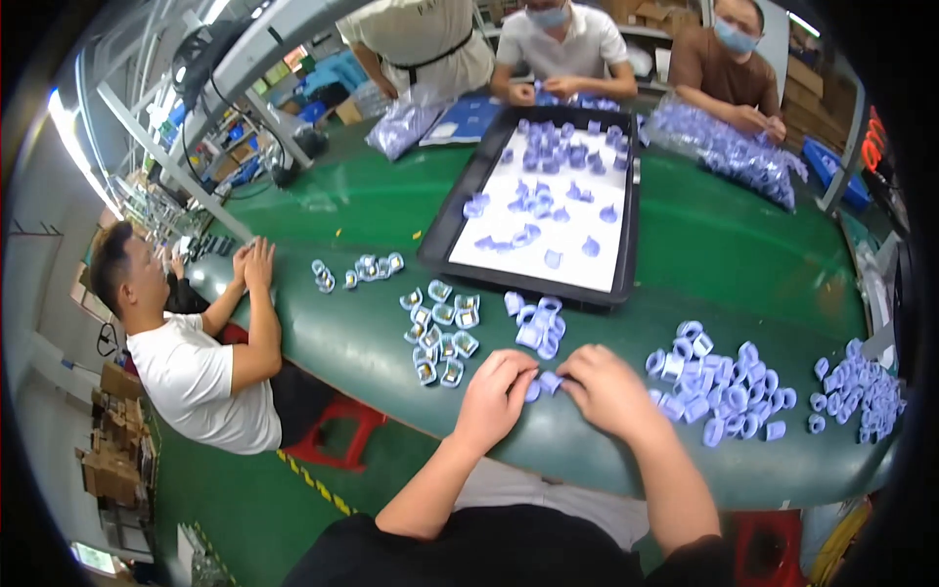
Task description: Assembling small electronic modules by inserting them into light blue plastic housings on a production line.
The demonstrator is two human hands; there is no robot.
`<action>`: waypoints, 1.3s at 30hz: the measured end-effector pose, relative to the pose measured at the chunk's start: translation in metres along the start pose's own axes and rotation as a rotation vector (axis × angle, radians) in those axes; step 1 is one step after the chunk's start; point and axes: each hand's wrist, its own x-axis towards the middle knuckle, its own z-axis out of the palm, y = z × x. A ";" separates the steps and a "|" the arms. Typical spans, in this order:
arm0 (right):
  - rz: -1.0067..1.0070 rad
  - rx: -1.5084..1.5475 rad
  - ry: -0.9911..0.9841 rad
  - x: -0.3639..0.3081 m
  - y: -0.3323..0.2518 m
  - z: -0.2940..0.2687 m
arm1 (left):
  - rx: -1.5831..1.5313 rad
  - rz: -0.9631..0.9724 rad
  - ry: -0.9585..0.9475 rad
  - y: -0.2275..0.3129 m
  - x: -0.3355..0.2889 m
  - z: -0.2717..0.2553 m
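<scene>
The fisheye head view looks down and outward from above the green table (352, 333)

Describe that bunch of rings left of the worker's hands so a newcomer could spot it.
Find the green table, then the black tray on it. Between that tray's near left corner and the left hand lies a loose cluster of pale-blue rings. Small yellowish centres set it apart from the plain purple rings, and its greater number from the similar group farther off.

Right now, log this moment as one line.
left hand, right hand: at small purple plastic-looking rings; left: pale-blue rounded pieces; right: purple ring pile; beyond: black rectangular tray
</scene>
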 end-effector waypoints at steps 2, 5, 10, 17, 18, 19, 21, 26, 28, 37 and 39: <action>0.032 0.033 0.035 -0.001 -0.008 -0.002 | 0.000 -0.001 0.035 0.001 0.001 -0.003; 0.016 0.088 0.055 -0.002 -0.014 -0.005 | 0.057 -0.046 0.146 -0.004 0.006 -0.015; -0.045 0.083 0.053 -0.002 -0.020 0.000 | 0.498 -0.099 0.241 -0.037 0.001 -0.038; -0.017 0.053 -0.012 0.000 -0.010 0.010 | 0.474 -0.074 0.141 -0.053 -0.004 -0.034; -0.013 0.046 -0.007 0.000 -0.010 0.009 | 0.456 -0.079 0.131 -0.052 -0.003 -0.033; -0.014 0.044 0.002 0.000 -0.010 0.009 | 0.425 -0.044 0.150 -0.046 -0.001 -0.033; -0.016 0.041 0.010 0.001 -0.009 0.006 | 0.372 -0.026 0.137 -0.052 0.004 -0.033; 0.053 -0.022 0.041 0.000 -0.009 -0.001 | 0.407 -0.031 0.208 -0.046 0.015 -0.036; 0.047 -0.024 0.061 -0.002 -0.005 0.001 | 0.518 -0.041 0.212 -0.042 0.016 -0.035; 0.125 0.055 0.274 -0.002 -0.011 -0.014 | 0.346 -0.001 0.182 -0.044 0.027 -0.037; 0.189 0.158 0.427 0.000 -0.012 -0.016 | 0.169 -0.191 0.151 -0.024 0.042 -0.036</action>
